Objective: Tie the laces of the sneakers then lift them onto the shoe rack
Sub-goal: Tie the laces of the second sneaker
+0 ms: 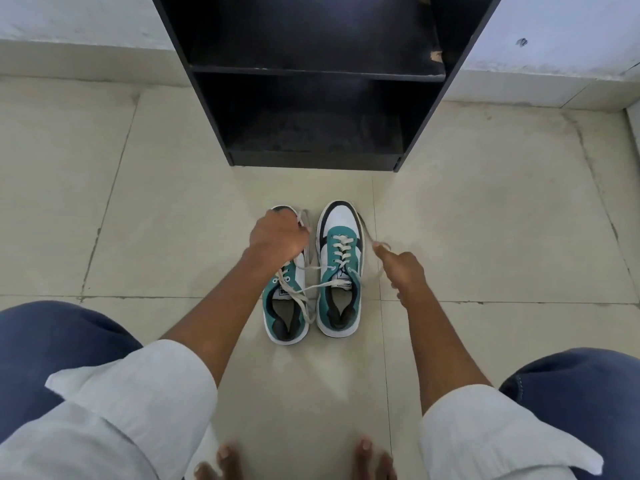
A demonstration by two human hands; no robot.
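Observation:
Two teal, white and black sneakers stand side by side on the tiled floor, toes pointing at the rack. My left hand (277, 237) hovers over the toe of the left sneaker (285, 306) and grips one white lace end. My right hand (403, 268) is to the right of the right sneaker (341, 268) and pinches the other lace end (367, 233). Both ends appear to come from the right sneaker's eyelets, pulled apart to either side. The left sneaker's laces lie loose across its tongue. The black shoe rack (311, 81) stands just beyond the shoes, its two visible shelves bare.
Pale floor tiles (156, 202) spread to both sides of the rack. A white wall base runs behind it. My knees in blue trousers, white sleeves and bare toes (294, 459) fill the bottom of the view.

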